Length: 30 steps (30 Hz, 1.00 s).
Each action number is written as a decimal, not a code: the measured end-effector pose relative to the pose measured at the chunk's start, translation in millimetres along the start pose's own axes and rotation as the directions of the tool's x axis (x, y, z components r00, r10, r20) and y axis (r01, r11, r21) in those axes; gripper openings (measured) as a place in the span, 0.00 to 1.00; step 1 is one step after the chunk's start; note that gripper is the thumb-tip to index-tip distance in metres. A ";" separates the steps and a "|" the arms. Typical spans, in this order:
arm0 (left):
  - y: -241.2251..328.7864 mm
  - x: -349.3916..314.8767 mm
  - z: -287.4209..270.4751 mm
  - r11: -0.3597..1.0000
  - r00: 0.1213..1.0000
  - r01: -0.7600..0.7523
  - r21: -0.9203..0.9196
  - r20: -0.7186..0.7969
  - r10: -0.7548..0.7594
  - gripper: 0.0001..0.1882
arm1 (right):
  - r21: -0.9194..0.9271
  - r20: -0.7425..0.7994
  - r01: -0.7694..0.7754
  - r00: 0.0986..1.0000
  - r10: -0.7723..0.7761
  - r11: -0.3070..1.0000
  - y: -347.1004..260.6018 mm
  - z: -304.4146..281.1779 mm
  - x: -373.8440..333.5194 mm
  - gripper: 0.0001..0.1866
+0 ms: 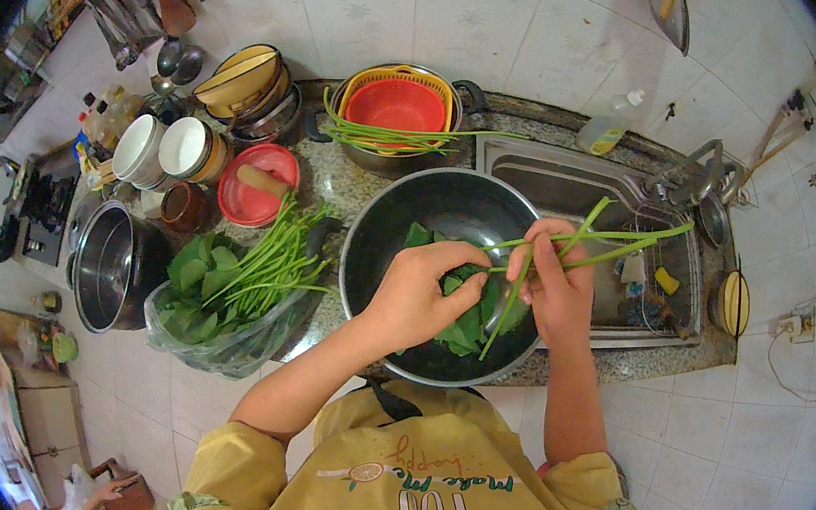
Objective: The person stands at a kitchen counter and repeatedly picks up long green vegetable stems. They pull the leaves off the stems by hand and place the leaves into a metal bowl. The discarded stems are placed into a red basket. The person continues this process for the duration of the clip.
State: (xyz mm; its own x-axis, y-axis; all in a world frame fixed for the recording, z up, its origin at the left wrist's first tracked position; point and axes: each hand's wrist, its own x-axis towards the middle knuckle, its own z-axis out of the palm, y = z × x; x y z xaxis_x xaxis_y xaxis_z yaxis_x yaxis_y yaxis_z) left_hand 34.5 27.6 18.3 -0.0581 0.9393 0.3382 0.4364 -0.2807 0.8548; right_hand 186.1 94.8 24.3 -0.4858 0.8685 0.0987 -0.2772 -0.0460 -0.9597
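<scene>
Both hands are over a large dark bowl (356, 249) with torn green leaves (462, 334) inside. My right hand (560, 288) is closed around several long green stems (631, 242), which poke out to the right and downward. My left hand (423, 297) is closed in a pinch beside it, thumb and forefinger at the left end of the greens. What exactly lies between those fingertips is partly hidden. Left of the bowl, a bunch of leafy greens (272, 255) rests in a clear plastic bag (251, 348).
Behind the bowl, bare stems (381, 138) lie across a pot holding a red basket (397, 105). A metal sink (593, 180) with a tap (688, 186) is at right. At left stand a steel pot (105, 266), white bowls (184, 147) and a red basin (242, 206).
</scene>
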 end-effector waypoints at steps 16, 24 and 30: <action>-25.3 -6.0 -0.1 0.979 0.976 0.203 0.015 -0.083 -0.201 0.05 | 0.348 -0.156 0.032 0.987 0.024 0.937 -19.6 -2.3 5.3 0.08; -36.4 -6.0 -2.0 0.986 0.990 0.138 -0.099 0.027 -0.136 0.10 | 0.773 0.084 -0.085 0.996 0.031 0.629 -15.8 -27.3 10.7 0.09; -55.6 9.5 1.6 0.979 0.947 0.000 -0.205 0.313 0.065 0.32 | 0.890 0.329 -0.291 0.943 -0.054 0.351 -10.4 -23.3 12.3 0.08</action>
State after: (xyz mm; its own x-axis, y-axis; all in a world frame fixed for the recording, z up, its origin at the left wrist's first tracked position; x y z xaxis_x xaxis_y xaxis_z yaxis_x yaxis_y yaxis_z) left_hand 11.1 52.4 -26.7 0.2545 0.9334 0.2529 0.2430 -0.3149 0.9175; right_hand 202.3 117.5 29.4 -0.7157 0.6587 0.2319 -0.6940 -0.7078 -0.1315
